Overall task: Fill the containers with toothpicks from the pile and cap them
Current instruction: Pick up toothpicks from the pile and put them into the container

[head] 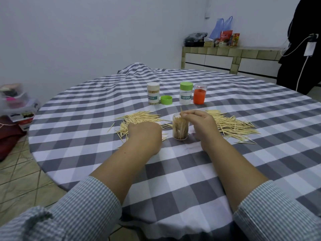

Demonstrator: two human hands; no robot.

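Right hand [198, 121] pinches toothpicks [181, 113] over open clear container [180, 127], feeding them in; left hand [145, 136] curls on left pile [139, 119], grip contents hidden. Step: filling, approx. half full. Next: release w/o tipping container. Room: piles flank both sides; capped and uncapped jars [186, 93] stand behind; table edge [34, 119] well apart.

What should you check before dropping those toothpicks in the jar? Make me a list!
1. Clear jar upright on the tablecloth: ok.
2. Jar mouth uncapped: ok.
3. Right hand pinches toothpicks above the mouth: ok.
4. Room left in jar: cannot tell.
5. Left hand on the left pile, grip: cannot tell.
6. Loose green cap nearby: ok.
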